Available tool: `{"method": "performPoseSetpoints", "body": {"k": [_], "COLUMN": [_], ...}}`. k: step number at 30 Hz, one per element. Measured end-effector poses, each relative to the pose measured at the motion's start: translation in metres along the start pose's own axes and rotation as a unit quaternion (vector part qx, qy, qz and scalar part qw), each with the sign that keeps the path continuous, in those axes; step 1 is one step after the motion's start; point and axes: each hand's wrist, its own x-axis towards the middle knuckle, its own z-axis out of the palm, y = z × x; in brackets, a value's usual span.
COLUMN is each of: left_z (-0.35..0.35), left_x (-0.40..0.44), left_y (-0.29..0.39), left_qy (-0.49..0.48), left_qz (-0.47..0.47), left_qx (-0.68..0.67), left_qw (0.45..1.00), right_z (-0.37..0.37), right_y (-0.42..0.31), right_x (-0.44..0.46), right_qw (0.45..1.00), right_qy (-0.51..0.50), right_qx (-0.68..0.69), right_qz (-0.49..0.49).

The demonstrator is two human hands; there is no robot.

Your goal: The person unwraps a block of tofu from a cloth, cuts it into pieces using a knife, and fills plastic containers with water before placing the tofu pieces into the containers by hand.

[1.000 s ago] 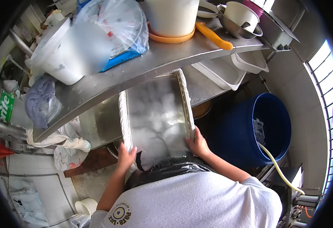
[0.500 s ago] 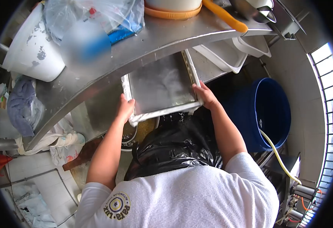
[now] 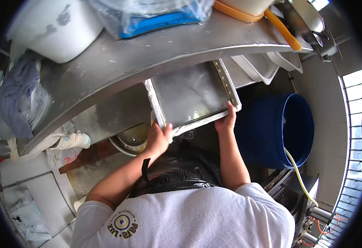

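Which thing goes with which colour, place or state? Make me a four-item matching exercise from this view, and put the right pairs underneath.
Things
1. White-edged tray
2. Barrel
3. Hose
4. Bunched cloth

Colours, places, states
A. Pale yellow, passing over a round rim
B. Greyish purple, at the far left of the view
C. Held between the left grip and the right grip
D. Blue, standing on the right side of the view

Right pairs
1-C
2-D
3-A
4-B
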Motion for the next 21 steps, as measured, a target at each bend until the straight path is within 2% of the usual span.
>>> {"method": "performPoseSetpoints", "body": {"k": [1,2,5,6,7,9,11,12,13,15,16,17,18,19,21], "left_z": [0.006,0.011,0.000,-0.004,-0.006,-0.015,-0.029,-0.041,-0.056,-0.082,-0.103,-0.126,-0.143,-0.160,-0.171], "left_x": [-0.007,-0.010,-0.012,-0.011,-0.009,-0.004,0.014,0.023,0.030,0.044,0.039,0.034,0.032,0.024,0.003], "left_y": [-0.007,-0.020,-0.041,-0.043,-0.042,-0.029,-0.013,0.010,0.036,0.072,0.100,0.123,0.128,0.127,0.091], "left_qy": [0.067,0.084,0.061,0.069,0.088,0.112,0.126,0.107,0.086,0.017,-0.026,-0.069,-0.097,-0.057,-0.051], "left_qz": [0.110,0.141,0.124,0.118,0.080,0.003,0.012,0.029,0.048,0.059,0.051,0.045,0.043,0.072,0.078], "left_qx": [0.050,0.090,0.102,0.101,0.134,0.178,0.114,-0.015,-0.142,-0.386,-0.556,-0.705,-0.770,-0.758,-0.773], "left_qw": [0.990,0.982,0.985,0.985,0.984,0.978,0.985,0.994,0.985,0.921,0.829,0.705,0.629,0.645,0.627], "right_z": [0.002,0.002,0.018,0.050,0.083,0.109,0.171,0.195,0.205,0.223,0.229,0.232,0.235,0.231,0.219], "right_y": [-0.003,-0.006,-0.009,-0.015,-0.022,-0.025,-0.027,-0.023,-0.016,0.005,0.015,0.026,0.038,0.046,0.068], "right_x": [0.002,0.002,-0.010,-0.028,-0.045,-0.046,-0.085,-0.100,-0.104,-0.119,-0.133,-0.148,-0.162,-0.168,-0.170], "right_qw": [1.000,1.000,0.996,0.990,0.986,0.955,0.933,0.907,0.876,0.672,0.620,0.566,0.523,0.477,0.420], "right_qy": [0.013,0.011,-0.006,0.003,-0.006,-0.059,-0.077,-0.081,-0.102,-0.147,-0.170,-0.192,-0.221,-0.282,-0.335], "right_qx": [0.000,-0.011,-0.072,-0.118,-0.135,-0.221,-0.281,-0.336,-0.392,-0.575,-0.607,-0.634,-0.642,-0.626,-0.597], "right_qz": [0.002,0.000,-0.042,-0.082,-0.095,-0.189,-0.211,-0.241,-0.261,-0.443,-0.467,-0.491,-0.514,-0.549,-0.595]}}
